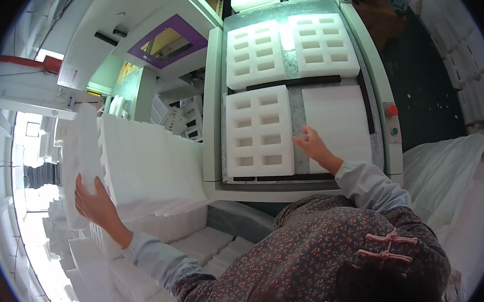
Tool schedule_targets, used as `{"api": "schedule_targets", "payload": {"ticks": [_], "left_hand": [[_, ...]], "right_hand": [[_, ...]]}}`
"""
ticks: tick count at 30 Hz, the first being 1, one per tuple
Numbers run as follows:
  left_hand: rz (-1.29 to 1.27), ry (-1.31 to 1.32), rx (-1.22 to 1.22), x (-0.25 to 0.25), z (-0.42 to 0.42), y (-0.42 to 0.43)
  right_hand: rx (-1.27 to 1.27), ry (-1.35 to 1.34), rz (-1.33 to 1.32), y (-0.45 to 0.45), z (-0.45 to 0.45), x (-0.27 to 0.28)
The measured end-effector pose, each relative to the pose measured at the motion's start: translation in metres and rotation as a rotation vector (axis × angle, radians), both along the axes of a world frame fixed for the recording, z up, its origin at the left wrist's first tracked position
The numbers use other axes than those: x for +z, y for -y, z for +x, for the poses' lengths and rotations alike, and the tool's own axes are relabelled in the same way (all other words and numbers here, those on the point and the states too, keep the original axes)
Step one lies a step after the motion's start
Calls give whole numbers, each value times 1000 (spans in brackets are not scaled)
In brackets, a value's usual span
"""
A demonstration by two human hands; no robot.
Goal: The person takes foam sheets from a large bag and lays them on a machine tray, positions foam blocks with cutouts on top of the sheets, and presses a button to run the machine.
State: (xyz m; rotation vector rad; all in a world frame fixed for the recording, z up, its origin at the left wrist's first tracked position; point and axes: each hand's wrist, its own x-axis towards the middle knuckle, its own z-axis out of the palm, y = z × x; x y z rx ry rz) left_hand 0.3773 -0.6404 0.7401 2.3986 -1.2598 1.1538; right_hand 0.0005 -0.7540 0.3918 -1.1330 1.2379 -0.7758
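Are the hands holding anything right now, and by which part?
The left hand is at the lower part of an upright white foam slab; whether it grips cannot be told. The right hand holds nothing visible.

The left hand (97, 209) was reached far out to the person's left, bare and open, its fingers pointing forward and its thumb spread apart from them, leaving a wide gap. Its wrist (123, 236) showed bare above the sleeve, and the left arm (162, 260) slanted outward and forward from the body. The right hand (316, 146) was nearer the middle, also bare, its fingers loosely curved and pointing forward and to the left, with the thumb apart from the forefinger. The right arm (370, 184) was bent at the elbow, its forearm angled inward. The hands were well apart.
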Motion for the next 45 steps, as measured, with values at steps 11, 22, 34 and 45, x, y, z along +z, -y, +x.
{"api": "schedule_targets", "payload": {"ticks": [11,22,34,45], "left_hand": [[276,-185,-1228,-192,-260,50],[235,-649,-1331,-257,-341,87],[483,-1736,-843,-364,-296,102],[504,-1584,-747,-381,-297,85]], "right_hand": [[-219,758,-23,-11,-127,95],[-426,370,-30,-46,-195,59],[-355,53,56,-25,-194,-2],[-301,-292,-115,-41,-181,-13]]}}
